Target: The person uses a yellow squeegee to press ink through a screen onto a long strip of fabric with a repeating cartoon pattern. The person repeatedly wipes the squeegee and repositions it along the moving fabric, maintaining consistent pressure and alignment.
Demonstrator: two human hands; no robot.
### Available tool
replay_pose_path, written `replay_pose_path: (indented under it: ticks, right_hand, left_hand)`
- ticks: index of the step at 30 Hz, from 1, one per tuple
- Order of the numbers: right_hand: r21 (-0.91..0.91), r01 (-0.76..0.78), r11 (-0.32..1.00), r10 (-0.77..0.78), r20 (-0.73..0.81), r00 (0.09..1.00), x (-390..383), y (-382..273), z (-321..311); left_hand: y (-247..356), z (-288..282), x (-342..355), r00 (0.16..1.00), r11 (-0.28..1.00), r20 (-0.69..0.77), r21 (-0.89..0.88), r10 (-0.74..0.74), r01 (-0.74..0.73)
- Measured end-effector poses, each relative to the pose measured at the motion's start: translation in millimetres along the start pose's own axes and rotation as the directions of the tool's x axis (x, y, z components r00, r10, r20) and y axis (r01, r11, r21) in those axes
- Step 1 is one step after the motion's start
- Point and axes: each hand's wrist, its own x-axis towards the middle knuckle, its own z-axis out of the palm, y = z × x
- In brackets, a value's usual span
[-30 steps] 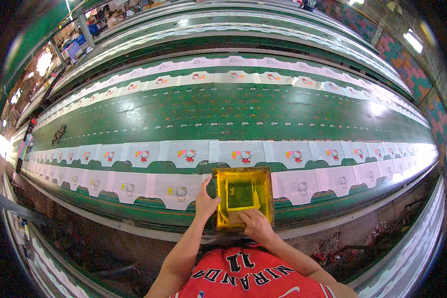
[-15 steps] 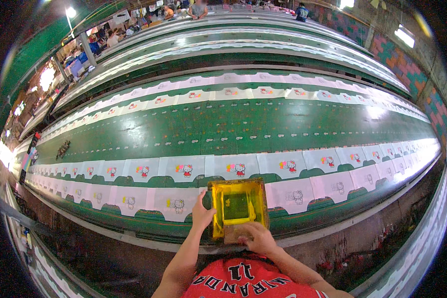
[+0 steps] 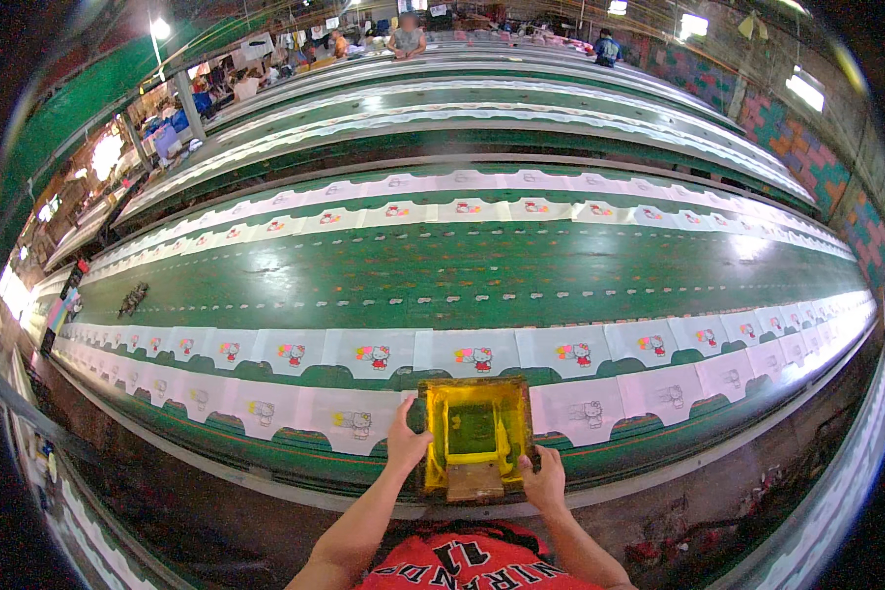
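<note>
A small yellow screen-printing frame (image 3: 514, 413) lies over the near row of pale cloth pieces at the table's front edge. My left hand (image 3: 406, 444) is closed on its left side, thumb toward the frame. On the opposite side, my right hand (image 3: 544, 480) grips the lower right edge. A brown squeegee (image 3: 475, 482) rests inside the frame at its near end, with neither hand on it. Whatever cloth lies beneath the frame is hidden. Beside it, a pinkish cloth piece (image 3: 336, 421) carries a grey outlined cartoon cat with a yellow patch.
The long green table (image 3: 383, 280) bears further rows of printed cloth (image 3: 374, 351), some with coloured cats. A dark clump (image 3: 134, 298) sits at its left end. More long tables run behind, with people (image 3: 407, 39) at the far side. A wall (image 3: 787, 128) stands at the right.
My right hand has left the squeegee and taken hold of the frame's right edge. The squeegee now leans at the near end. The whole view has shifted slightly downward in the picture.
</note>
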Motion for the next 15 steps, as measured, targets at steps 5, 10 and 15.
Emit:
replay_pose_path:
  ticks: [5,10,15]
  right_hand:
    - [0.124,-0.009,0.992,0.01,-0.007,1.0,2.2,-32.6,-5.6]
    - [0.054,0.075,0.996,-0.074,-0.009,0.997,4.3,-75.1,25.3]
    - [0.118,0.104,0.988,-0.119,0.131,0.984,-8.8,-146.6,80.9]
  left_hand:
    - [7.9,-21.1,-5.4,0.971,0.976,-0.109,-0.003,0.214,-0.216]
    - [24.9,-87.3,-7.0,0.99,0.977,-0.117,-0.188,0.082,-0.103]
    - [-69.7,-166.1,13.7,0.959,0.98,-0.24,-0.096,0.148,-0.175]
